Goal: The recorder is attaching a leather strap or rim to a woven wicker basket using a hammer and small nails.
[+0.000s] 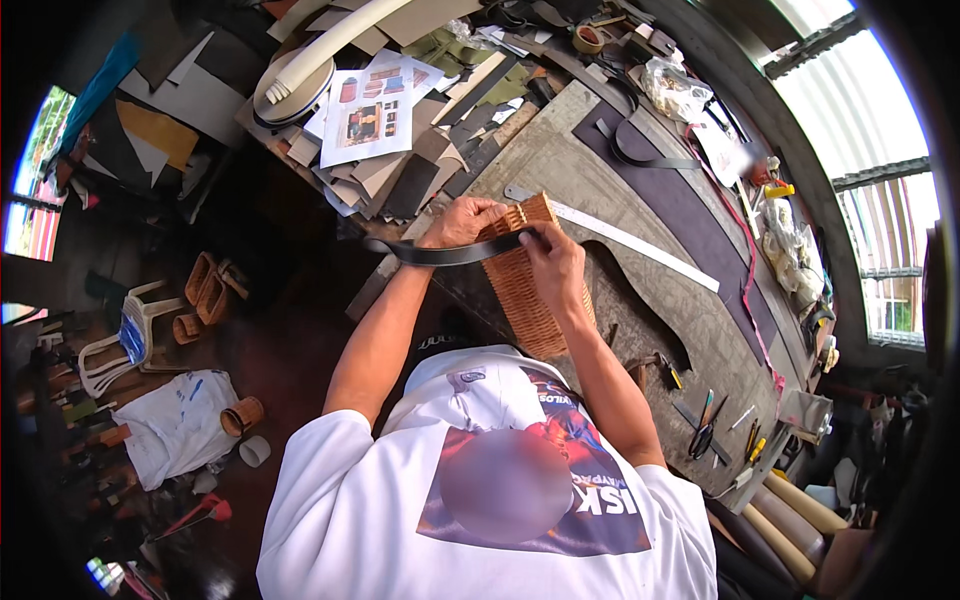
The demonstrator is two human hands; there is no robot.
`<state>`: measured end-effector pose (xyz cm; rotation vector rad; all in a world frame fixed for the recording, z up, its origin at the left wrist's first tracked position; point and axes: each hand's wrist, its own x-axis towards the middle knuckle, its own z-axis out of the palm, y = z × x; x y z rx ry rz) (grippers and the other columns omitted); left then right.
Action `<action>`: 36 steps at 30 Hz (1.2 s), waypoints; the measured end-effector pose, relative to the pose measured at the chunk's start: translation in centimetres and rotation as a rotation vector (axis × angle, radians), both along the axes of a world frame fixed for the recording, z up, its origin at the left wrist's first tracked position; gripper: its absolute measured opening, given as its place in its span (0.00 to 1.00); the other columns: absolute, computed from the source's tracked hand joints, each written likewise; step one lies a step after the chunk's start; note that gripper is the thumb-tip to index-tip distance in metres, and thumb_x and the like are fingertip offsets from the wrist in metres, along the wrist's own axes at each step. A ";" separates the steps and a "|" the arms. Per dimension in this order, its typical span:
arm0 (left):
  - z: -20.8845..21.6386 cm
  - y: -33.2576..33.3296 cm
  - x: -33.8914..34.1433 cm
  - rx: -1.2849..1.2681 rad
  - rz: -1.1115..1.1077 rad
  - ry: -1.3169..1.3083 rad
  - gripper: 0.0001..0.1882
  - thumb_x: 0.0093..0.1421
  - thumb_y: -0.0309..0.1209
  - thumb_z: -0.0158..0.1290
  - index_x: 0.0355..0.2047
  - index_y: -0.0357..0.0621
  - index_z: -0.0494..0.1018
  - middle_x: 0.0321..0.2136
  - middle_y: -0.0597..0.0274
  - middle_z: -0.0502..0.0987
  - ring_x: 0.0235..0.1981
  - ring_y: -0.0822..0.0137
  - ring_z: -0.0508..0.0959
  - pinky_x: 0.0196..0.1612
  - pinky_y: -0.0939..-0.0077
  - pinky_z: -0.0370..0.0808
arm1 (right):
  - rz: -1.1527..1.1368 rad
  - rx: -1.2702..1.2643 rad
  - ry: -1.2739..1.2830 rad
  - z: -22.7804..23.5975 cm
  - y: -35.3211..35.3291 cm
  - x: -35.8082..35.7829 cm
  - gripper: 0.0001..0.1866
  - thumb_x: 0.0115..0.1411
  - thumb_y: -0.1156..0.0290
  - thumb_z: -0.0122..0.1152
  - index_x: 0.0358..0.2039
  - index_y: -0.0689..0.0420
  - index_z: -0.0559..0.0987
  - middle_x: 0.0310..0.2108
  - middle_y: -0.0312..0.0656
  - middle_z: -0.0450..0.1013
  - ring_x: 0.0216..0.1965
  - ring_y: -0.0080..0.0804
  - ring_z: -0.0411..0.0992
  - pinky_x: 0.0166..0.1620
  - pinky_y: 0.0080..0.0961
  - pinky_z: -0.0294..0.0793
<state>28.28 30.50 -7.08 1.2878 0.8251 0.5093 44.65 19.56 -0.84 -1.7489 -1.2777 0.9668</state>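
- Worn grey tabletop [690, 315]: it runs from under the basket out toward one and four o'clock of it.
- Long dark purple flat sheet [690, 205]: on the tabletop, two o'clock of the basket.
- Heap of grey, brown and black flat offcuts [430, 170]: ten to eleven o'clock, with white printed papers [365, 135] on top.
- White plastic chair [140, 335]: off the tabletop at nine o'clock; brown woven baskets [210, 290] stand close beside it, their insides too dark to read.
- Tan woven box-shaped basket [525, 305]: in front of the person's chest, tilted, its upper end toward twelve o'clock between both hands; its inside cannot be made out.
- Clear crumpled plastic bags [790, 250]: three o'clock, near the far edge, with pale contents too unclear to name.
- Black curved flat strip [637, 300]: just beside the basket, three o'clock.
- Long pale metal ruler [640, 245]: two o'clock.
- Glossy black strap [440, 256]: nine to twelve o'clock, crossing the left wrist to the basket's upper part.
- Left hand [465, 220]: fingers grasping the basket's upper edge, ten o'clock.
- Right hand [557, 265]: fingers pinching the strap's end at the basket, one o'clock.
- Dark-bladed scissors [703, 437]: between four and five o'clock.
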 end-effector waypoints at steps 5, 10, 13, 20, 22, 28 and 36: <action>-2.3 0.8 1.1 0.072 -0.075 -0.095 0.20 0.70 0.40 0.50 0.47 0.33 0.77 0.37 0.69 0.80 0.37 0.81 0.75 0.39 0.84 0.72 | -0.068 0.368 -0.391 -2.3 1.7 0.8 0.15 0.52 0.75 0.70 0.42 0.57 0.82 0.30 0.46 0.77 0.37 0.41 0.74 0.43 0.33 0.74; -2.1 0.8 1.8 -0.119 -0.110 -0.188 0.19 0.69 0.29 0.45 0.55 0.30 0.69 0.41 0.65 0.78 0.36 0.79 0.75 0.42 0.82 0.73 | -0.197 0.211 0.074 -4.6 2.3 3.1 0.16 0.50 0.74 0.75 0.40 0.62 0.82 0.32 0.41 0.78 0.32 0.25 0.75 0.38 0.21 0.74; -2.0 1.1 1.7 0.157 -0.230 -0.071 0.23 0.62 0.23 0.42 0.58 0.29 0.67 0.40 0.64 0.77 0.35 0.79 0.74 0.42 0.83 0.73 | -0.203 0.314 0.069 -6.0 2.3 3.6 0.15 0.50 0.73 0.75 0.38 0.63 0.82 0.31 0.39 0.77 0.31 0.25 0.74 0.38 0.21 0.73; 1.0 0.1 2.5 0.077 -0.211 -0.030 0.25 0.59 0.24 0.41 0.58 0.31 0.68 0.31 0.68 0.76 0.27 0.80 0.72 0.30 0.84 0.70 | -0.173 0.287 0.109 -4.1 1.9 4.0 0.14 0.52 0.72 0.74 0.39 0.62 0.83 0.29 0.33 0.71 0.30 0.20 0.68 0.36 0.18 0.69; 1.6 -0.2 3.0 0.157 -0.167 -0.009 0.25 0.59 0.25 0.41 0.58 0.32 0.68 0.27 0.71 0.74 0.24 0.81 0.71 0.26 0.83 0.68 | -0.183 0.216 0.203 -3.2 1.7 4.4 0.14 0.53 0.72 0.73 0.39 0.62 0.83 0.28 0.31 0.68 0.30 0.19 0.66 0.37 0.17 0.68; 1.8 -0.1 4.1 0.218 -0.148 -0.072 0.25 0.61 0.25 0.44 0.59 0.33 0.68 0.39 0.57 0.77 0.39 0.75 0.75 0.42 0.80 0.74 | -0.168 0.173 0.389 -4.8 1.5 6.3 0.10 0.59 0.70 0.68 0.38 0.62 0.81 0.32 0.31 0.71 0.33 0.17 0.67 0.39 0.17 0.68; 0.7 -3.9 1.5 0.812 0.053 0.078 0.38 0.59 0.31 0.57 0.69 0.51 0.56 0.70 0.54 0.53 0.73 0.50 0.45 0.72 0.53 0.46 | -0.055 0.247 -0.153 -4.4 -1.9 6.1 0.06 0.70 0.72 0.49 0.42 0.62 0.67 0.36 0.53 0.73 0.33 0.48 0.73 0.39 0.34 0.73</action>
